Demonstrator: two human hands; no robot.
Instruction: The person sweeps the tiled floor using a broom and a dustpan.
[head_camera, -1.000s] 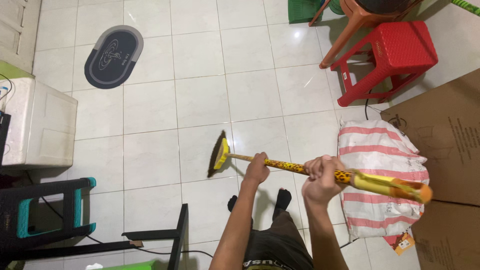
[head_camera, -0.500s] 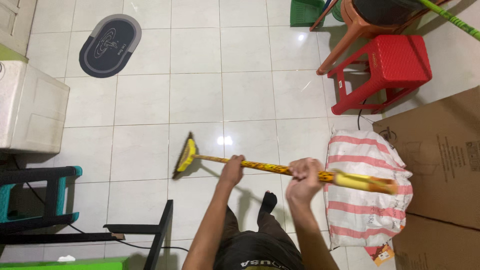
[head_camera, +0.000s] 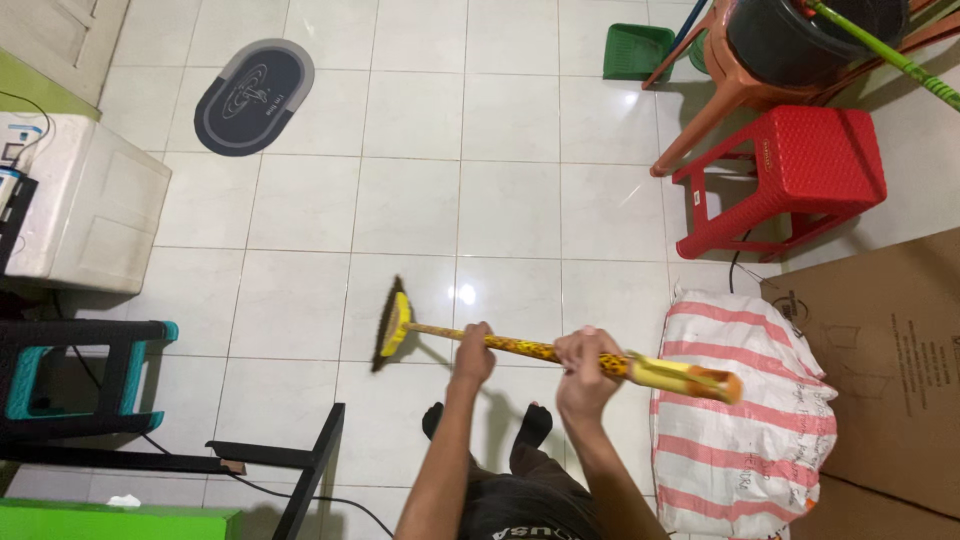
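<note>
Both hands grip broom (head_camera: 520, 348) | left hand (head_camera: 473, 355) | right hand (head_camera: 585, 372)

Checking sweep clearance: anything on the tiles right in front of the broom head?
Nothing visible. The broom head sits on bare white floor tile; left hand and right hand both hold the handle. The striped sack lies to the right, the black frame lower left, both apart from it.

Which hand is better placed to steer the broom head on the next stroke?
Left, probably. The left hand grips the yellow spotted broom handle nearer the dark bristle head on the white tiled floor; the right hand sits further back, towards the handle's end.
</note>
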